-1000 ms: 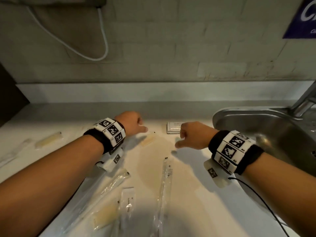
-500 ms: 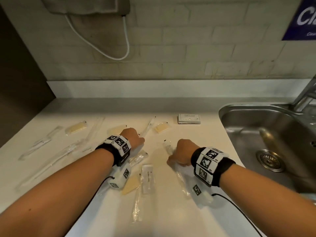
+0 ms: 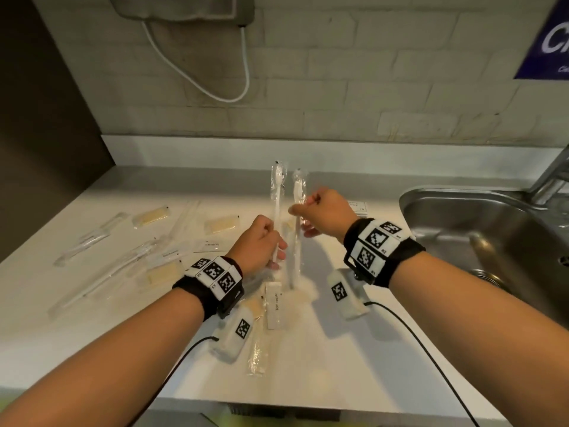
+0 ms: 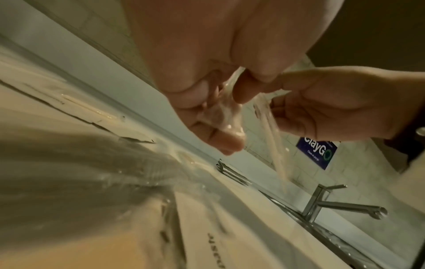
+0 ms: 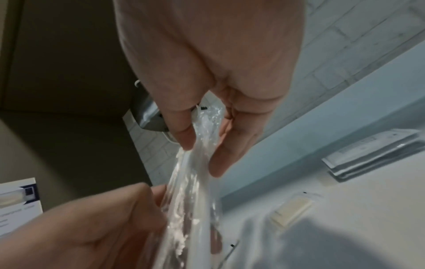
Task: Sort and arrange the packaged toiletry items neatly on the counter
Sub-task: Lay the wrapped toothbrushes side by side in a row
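Left hand [image 3: 258, 241] — fingers curled round the lower handle of a wrapped toothbrush [image 3: 278, 192], held upright with its head above the fist. Right hand [image 3: 323, 212] — thumb and fingers pinching a second wrapped toothbrush [image 3: 297, 241] near its upper part, the handle hanging below the grip, just beside the first. Below both grips, on the counter [image 3: 338, 365] — a toothpaste sachet [image 3: 273, 305]; left of the left hand, further wrapped packets [image 3: 151, 215].

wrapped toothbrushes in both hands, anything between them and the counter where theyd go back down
Yes. Under the left hand and right hand, each holding a wrapped toothbrush, a toothpaste box and a yellowish packet lie on the counter. Bare counter shows just right of them.
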